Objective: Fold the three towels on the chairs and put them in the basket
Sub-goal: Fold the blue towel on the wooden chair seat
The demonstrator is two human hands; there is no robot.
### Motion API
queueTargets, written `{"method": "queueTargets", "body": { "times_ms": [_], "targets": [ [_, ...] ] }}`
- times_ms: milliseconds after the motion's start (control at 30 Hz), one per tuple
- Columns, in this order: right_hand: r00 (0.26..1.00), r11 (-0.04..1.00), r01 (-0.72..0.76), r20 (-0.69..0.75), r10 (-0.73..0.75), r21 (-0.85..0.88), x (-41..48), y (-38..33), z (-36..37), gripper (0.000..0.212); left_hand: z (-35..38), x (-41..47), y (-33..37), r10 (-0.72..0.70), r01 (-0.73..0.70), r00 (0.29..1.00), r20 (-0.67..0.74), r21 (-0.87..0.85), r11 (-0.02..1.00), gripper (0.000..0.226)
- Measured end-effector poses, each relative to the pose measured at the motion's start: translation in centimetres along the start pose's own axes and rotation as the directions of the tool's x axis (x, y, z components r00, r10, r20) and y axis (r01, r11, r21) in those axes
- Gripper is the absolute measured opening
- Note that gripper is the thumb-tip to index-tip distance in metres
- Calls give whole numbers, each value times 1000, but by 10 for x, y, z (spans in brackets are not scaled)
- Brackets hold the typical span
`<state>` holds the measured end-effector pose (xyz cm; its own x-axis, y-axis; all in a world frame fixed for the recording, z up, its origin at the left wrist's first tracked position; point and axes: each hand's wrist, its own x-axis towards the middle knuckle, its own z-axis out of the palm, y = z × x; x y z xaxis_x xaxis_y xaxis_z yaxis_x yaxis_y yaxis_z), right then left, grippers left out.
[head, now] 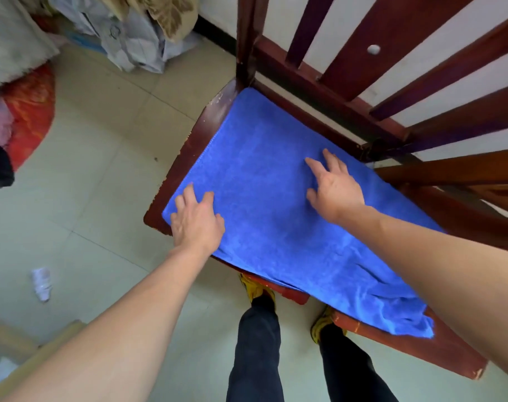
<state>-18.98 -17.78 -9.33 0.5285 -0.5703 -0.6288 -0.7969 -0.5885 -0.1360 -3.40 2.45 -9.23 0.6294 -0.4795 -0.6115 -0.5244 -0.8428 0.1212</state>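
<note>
A blue towel (264,181) lies spread over the seat of a dark red wooden chair (194,134), with its near right end rumpled and hanging over the front edge. My left hand (196,219) rests flat on the towel's near left corner, fingers apart. My right hand (334,187) presses flat on the towel toward the right middle, fingers spread. Neither hand grips the cloth. No basket and no other towels are in view.
The chair's slatted back (391,68) rises at the upper right against a white wall. Tiled floor (102,184) lies to the left, with a crumpled white scrap (41,282), a red round mat (29,111) and piled bags (131,33) at the top left. My legs stand below the seat.
</note>
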Motion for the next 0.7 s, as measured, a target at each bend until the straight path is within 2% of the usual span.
{"method": "queueTargets", "body": {
  "times_ms": [67, 200, 267, 333, 433, 533, 600, 700],
  "targets": [
    [994, 993, -68, -74, 75, 99, -27, 22, 6, 60, -1, -14, 18, 26, -26, 1000, 8, 15, 1000, 44],
    [969, 954, -155, -151, 198, 255, -95, 75, 30, 48, 4, -52, 67, 254, -256, 966, 46, 30, 966, 39],
    [944, 920, -227, -160, 288, 321, -132, 110, 40, 43, 11, -71, 99, 315, -315, 940, 131, -24, 949, 37],
    [887, 851, -357, -145, 438, 384, -163, 150, 48, 39, 22, -92, 132, 354, -352, 899, 259, -57, 934, 35],
    [734, 656, -530, -96, 672, 537, -197, 207, 56, 35, 45, -119, 171, 393, -410, 842, 369, -33, 911, 33],
    [593, 432, -607, 19, 805, 667, -208, 256, 53, 29, 74, -145, 205, 405, -438, 818, 408, -12, 899, 32],
    [556, 283, -621, 157, 816, 731, -203, 286, 56, 32, 95, -163, 226, 414, -456, 807, 422, 0, 890, 32],
    [582, 93, -576, 328, 744, 812, -188, 322, 72, 41, 130, -184, 255, 421, -469, 804, 420, 13, 883, 38]
  ]
}}
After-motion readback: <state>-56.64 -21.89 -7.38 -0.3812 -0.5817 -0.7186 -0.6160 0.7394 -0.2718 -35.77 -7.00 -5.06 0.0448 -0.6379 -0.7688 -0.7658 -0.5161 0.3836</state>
